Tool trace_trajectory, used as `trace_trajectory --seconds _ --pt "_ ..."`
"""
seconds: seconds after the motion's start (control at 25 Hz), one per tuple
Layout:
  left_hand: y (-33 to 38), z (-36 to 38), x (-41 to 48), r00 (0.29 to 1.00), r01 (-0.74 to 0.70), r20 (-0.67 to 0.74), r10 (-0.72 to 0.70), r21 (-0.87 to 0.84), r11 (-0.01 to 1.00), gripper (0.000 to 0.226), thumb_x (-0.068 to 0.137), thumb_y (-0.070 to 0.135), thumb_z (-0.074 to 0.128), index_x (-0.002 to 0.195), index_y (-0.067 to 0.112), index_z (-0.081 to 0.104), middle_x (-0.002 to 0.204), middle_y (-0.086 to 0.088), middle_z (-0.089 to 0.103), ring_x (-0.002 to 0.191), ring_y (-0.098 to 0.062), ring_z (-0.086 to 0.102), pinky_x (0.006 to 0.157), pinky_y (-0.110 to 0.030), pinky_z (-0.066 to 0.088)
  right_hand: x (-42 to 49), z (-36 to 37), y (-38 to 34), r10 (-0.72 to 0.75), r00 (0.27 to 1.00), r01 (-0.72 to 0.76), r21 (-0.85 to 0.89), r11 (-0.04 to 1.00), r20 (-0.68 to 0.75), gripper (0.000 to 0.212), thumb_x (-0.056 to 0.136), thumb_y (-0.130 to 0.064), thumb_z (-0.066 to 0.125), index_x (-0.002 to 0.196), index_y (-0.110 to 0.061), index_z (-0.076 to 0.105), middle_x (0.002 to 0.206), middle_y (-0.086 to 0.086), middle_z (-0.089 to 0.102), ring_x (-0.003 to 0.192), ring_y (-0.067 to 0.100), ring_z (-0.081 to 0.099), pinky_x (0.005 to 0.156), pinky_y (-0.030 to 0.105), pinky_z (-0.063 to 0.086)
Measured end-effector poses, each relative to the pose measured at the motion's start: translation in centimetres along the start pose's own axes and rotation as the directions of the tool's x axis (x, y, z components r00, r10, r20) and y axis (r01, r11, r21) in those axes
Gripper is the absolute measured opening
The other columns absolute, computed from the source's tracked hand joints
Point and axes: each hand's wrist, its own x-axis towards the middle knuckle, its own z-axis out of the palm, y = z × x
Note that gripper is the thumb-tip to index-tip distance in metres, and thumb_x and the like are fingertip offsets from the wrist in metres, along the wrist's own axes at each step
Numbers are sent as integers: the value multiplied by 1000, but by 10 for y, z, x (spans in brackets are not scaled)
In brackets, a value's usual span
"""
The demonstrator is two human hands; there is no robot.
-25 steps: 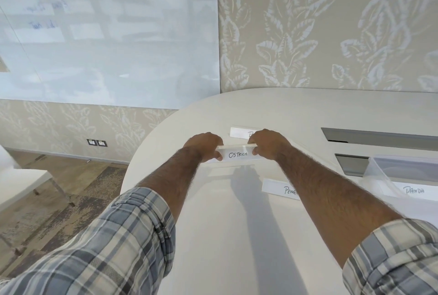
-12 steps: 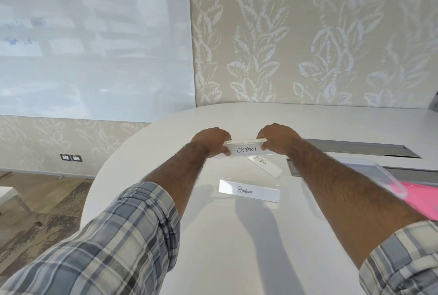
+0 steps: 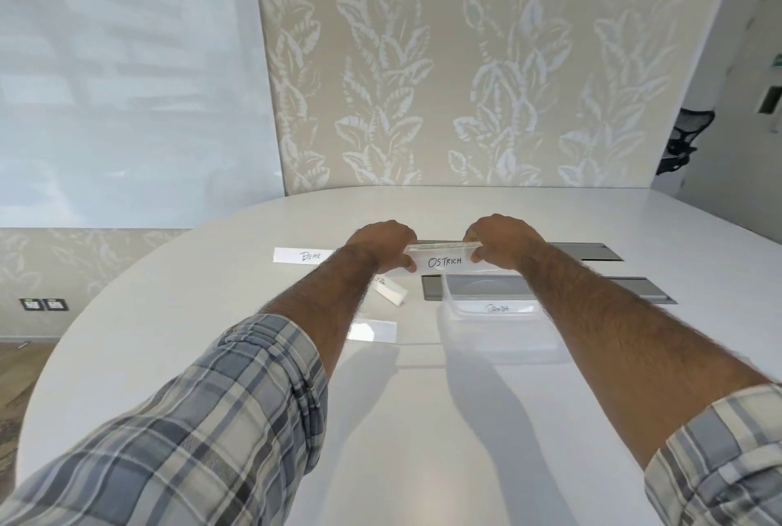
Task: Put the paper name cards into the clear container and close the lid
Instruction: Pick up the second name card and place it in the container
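Observation:
Both hands hold a folded white name card reading OSTRICH by its ends, above the table. My left hand grips its left end, my right hand its right end. Just below and in front stands the clear container, lid off, with a card marked PANDA inside. On the white table lie a card reading BEAR, a partly hidden card beside my left forearm, and another card half covered by that arm.
Two grey recessed cable slots sit in the table behind the container. A leaf-patterned wall and a whiteboard stand beyond the table's curved far edge. A black chair is at the far right.
My hands have carried the OSTRICH card to the right, from above the loose cards to above the container's far edge. The view has swung right too.

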Motion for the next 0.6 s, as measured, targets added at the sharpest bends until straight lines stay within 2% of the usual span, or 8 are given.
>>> trace_trajectory --seconds 0.12,0.24,0.36,0.48,0.6 --pt "33 2 10 1000 -22 1 22 -14 1000 49 80 46 74 124 28 63 116 3 64 107 -25 62 74 -33 42 -15 -2 33 29 1000 -29 -4 1000 -6 34 79 -28 72 113 -29 66 114 -3 67 105 21 60 82 32 43" --pt "60 5 20 999 -40 7 40 -31 999 52 81 45 73 129 29 61 123 3 61 114 -24 59 76 -32 38 -25 -2 59 42 999 -42 -31 999 -5 38 80 -29 72 117 -28 65 119 -3 65 110 21 59 86 33 43" --pt "82 10 30 999 -47 22 48 -44 998 56 81 44 74 132 28 58 130 2 58 118 -24 57 79 -33 39 -30 2 82 72 997 -72 -36 997 -3 39 79 -28 72 118 -27 64 119 -2 65 109 22 60 83 31 42" --pt "97 19 42 997 -54 47 56 -33 998 55 81 43 75 130 25 59 126 0 60 117 -26 58 80 -35 41 -31 11 99 89 996 -88 -44 995 13 39 79 -29 73 117 -27 64 119 -1 64 109 23 60 80 31 40" --pt "105 31 51 996 -62 64 63 -28 998 56 81 42 76 132 26 59 129 1 60 118 -25 58 79 -35 40 -30 21 110 108 994 -106 -34 994 35 40 78 -27 74 117 -26 64 120 -1 65 109 23 60 85 33 45"
